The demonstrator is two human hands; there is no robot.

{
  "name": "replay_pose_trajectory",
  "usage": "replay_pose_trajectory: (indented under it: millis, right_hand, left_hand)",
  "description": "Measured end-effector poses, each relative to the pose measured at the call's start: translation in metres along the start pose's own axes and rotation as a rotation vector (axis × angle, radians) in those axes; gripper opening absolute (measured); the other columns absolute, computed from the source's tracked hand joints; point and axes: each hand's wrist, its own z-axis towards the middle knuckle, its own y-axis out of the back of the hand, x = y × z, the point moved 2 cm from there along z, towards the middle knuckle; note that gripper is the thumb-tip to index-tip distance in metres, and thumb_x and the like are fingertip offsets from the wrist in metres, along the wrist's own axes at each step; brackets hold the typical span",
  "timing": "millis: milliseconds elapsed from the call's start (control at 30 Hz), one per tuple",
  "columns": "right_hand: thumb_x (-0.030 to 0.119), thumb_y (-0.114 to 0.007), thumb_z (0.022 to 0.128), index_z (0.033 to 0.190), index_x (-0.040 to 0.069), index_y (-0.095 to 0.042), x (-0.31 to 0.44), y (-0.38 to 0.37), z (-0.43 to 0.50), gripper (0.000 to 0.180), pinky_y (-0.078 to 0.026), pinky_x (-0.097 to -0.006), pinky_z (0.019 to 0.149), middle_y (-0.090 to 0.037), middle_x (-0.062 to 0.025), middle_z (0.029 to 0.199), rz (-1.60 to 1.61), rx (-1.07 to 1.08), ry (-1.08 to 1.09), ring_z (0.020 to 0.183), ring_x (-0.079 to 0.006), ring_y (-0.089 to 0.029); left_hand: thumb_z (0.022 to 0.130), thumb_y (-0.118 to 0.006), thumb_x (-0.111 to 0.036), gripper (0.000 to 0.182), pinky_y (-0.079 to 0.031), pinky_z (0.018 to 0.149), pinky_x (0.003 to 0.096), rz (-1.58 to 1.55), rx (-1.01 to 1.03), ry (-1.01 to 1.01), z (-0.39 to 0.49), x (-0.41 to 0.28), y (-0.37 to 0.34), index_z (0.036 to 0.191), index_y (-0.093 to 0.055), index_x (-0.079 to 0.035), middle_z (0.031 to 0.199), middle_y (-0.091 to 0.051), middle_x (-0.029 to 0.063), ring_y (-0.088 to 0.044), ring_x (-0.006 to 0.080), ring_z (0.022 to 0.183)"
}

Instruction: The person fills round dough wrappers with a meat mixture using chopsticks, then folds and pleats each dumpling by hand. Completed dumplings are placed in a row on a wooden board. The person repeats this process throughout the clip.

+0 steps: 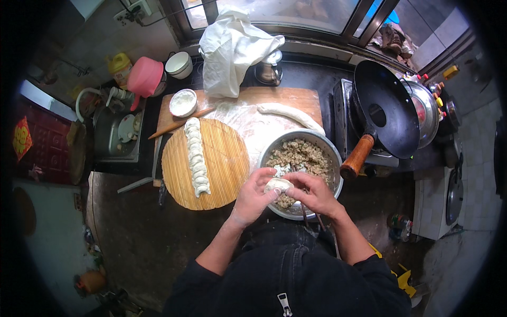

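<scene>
Between my left hand (252,197) and my right hand (314,193) is a folded dumpling (278,184), its dough pinched by the fingers and thumbs of both. Below them stands a metal bowl (338,158) of minced filling (307,154), with a pair of chopsticks (304,214) leaning in it. To the left, a round slatted tray (227,166) bears a row of finished dumplings (197,158), set overlapping in one line. A long rope of dough (291,113) lies on the floured wooden board (293,94) behind the bowl.
A rolling pin (170,127) and a bowl of flour (183,103) sit at the board's left. White cloth (233,51) is heaped at the back beside a metal pot (269,71). A wok (384,107) with a wooden handle rests on the stove at right; a sink (115,154) is at left.
</scene>
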Motion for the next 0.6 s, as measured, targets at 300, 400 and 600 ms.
replay_pose_trajectory:
  millis: [300,400,600]
  right_hand:
    - [0.008,-0.064,0.092,0.115,0.002,-0.065,0.005,-0.029,0.000,0.024,-0.053,-0.0414,0.072,-0.067,-0.0221,0.096,-0.297,-0.101,0.167,0.085,-0.0366,-0.067]
    - [0.008,-0.059,0.093,0.112,0.004,-0.061,0.003,-0.053,0.002,0.019,-0.051,-0.0470,0.068,-0.065,-0.0217,0.089,-0.361,-0.253,0.182,0.080,-0.0401,-0.065]
    - [0.005,-0.062,0.092,0.120,0.005,-0.062,0.000,-0.049,-0.013,0.028,-0.055,-0.0408,0.072,-0.068,-0.0209,0.094,-0.371,-0.087,-0.011,0.082,-0.0361,-0.069]
  left_hand:
    - [0.085,-0.068,-0.011,0.039,-0.053,0.084,0.0296,0.873,-0.200,-0.221,-0.004,-0.003,0.004,0.122,-0.060,-0.001,0.109,-0.067,0.0150,-0.068,0.0162,0.098]
    - [0.086,-0.066,-0.006,0.038,-0.054,0.085,0.0294,0.778,-0.328,-0.053,-0.003,0.005,0.002,0.122,-0.057,0.001,0.111,-0.067,0.0146,-0.068,0.0171,0.100]
    - [0.086,-0.065,-0.008,0.033,-0.054,0.083,0.0377,0.015,-0.486,-0.141,-0.014,0.054,0.037,0.117,-0.058,0.001,0.109,-0.067,0.0197,-0.070,0.0267,0.095]
